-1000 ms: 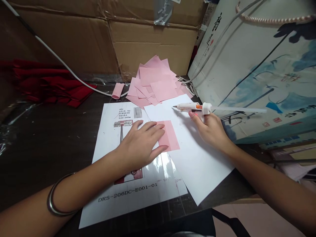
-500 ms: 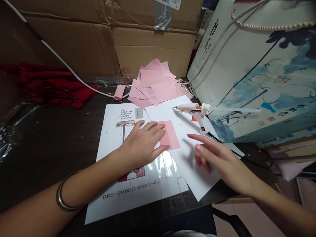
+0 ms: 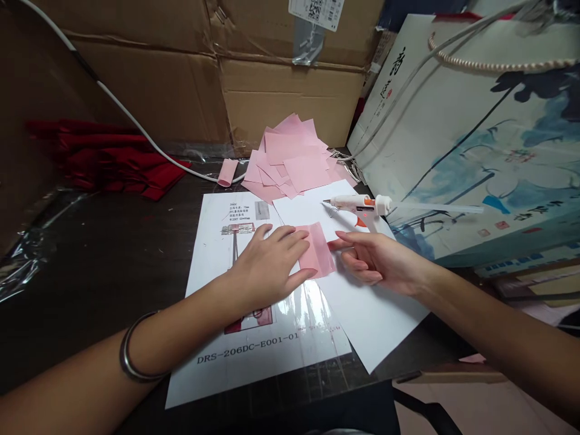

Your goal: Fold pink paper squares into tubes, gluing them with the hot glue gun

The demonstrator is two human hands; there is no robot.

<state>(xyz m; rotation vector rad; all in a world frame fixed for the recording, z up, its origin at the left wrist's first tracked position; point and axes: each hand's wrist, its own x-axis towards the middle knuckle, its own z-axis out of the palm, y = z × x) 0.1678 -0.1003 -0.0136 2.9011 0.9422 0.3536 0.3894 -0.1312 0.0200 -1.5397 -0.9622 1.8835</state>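
A pink sheet (image 3: 314, 257) lies on white papers (image 3: 362, 320), its right edge lifted. My left hand (image 3: 272, 260) rests palm down on the sheet's left part, fingers spread. At the lifted edge is my right hand (image 3: 371, 257), palm turned up, its index fingertip at or just under that edge and the other fingers curled. Whether it pinches the sheet cannot be seen. Behind the right hand lies a white glue gun (image 3: 362, 205) with a clear stick in its back end. My left hand and forearm partly cover a printed sheet (image 3: 203, 278).
Several pink sheets (image 3: 296, 148) are piled at the back beside a small pink roll (image 3: 227, 172). Folded red cloth (image 3: 113, 160) lies at the back left. Cardboard boxes (image 3: 281, 103) stand behind, and a painted paper bag (image 3: 453, 139) stands at the right.
My right hand has moved left to the pink sheet and turned palm up. The sheet's right edge, flat before, is now raised. My left hand stays on the sheet. The view has shifted slightly.
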